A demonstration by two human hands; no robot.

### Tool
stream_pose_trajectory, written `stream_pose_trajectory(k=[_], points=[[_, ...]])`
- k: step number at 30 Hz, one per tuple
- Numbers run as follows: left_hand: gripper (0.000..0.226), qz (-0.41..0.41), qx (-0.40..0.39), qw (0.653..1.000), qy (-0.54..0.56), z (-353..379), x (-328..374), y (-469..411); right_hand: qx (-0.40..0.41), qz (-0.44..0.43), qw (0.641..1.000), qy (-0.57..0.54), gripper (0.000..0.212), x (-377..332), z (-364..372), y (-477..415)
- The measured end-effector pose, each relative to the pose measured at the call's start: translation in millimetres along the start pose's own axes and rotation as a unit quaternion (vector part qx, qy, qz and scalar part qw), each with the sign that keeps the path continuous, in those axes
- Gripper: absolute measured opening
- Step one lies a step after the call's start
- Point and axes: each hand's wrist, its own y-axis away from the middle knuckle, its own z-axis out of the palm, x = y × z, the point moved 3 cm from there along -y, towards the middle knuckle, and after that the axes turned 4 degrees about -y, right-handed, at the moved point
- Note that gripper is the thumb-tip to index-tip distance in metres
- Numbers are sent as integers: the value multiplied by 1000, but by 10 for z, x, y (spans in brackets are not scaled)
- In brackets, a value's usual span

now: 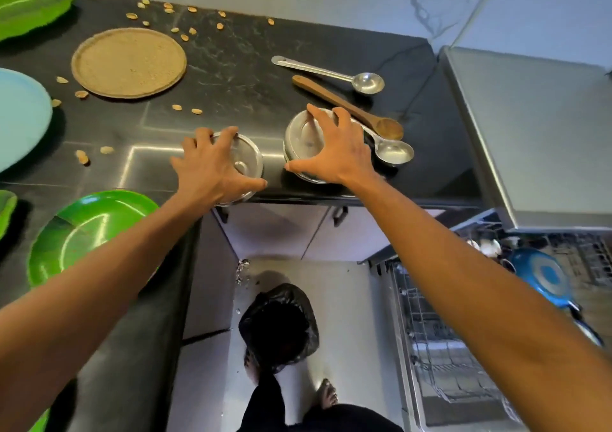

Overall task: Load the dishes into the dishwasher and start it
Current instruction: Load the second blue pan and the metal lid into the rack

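Arms outstretched, left hand (212, 163) clasps left bowl (250, 156), right hand (337, 152) (fingers spread) clasps right bowl (299, 137).

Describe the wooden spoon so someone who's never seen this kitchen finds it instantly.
Look at the black countertop, right end, beyond the right hand. The wooden spoon lies between the far steel spoon and the near steel spoon. Only it is brown, not shiny.
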Motion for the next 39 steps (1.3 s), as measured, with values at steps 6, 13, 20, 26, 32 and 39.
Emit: stream_pose_trajectory(k=[6, 13, 20, 26, 32, 39], points=[[104, 77, -49, 996, -17, 537, 1125, 814, 22, 12, 999, 26, 114, 906, -393, 1054], [105, 125, -131, 982, -49, 1576, 2486, 2024, 21, 83, 996, 16, 113, 2557, -782, 2481], [104, 141, -204, 967, -59, 2443, 3708, 3165, -40, 200, 979, 15, 114, 4318, -911, 3800], [104, 166, -239, 954, -78, 2821, 4389, 3682, -131, 285, 949, 3, 114, 5228, -831, 4560], [107, 149, -250, 954, -65, 2958, 4713, 3711, -222, 300, 928, -1, 110, 5543, -577, 4628], [110, 150, -274, 948, -51, 3196, 4918, 3479, -377, 305, 873, 46, 101, 5596, -333, 4347]])
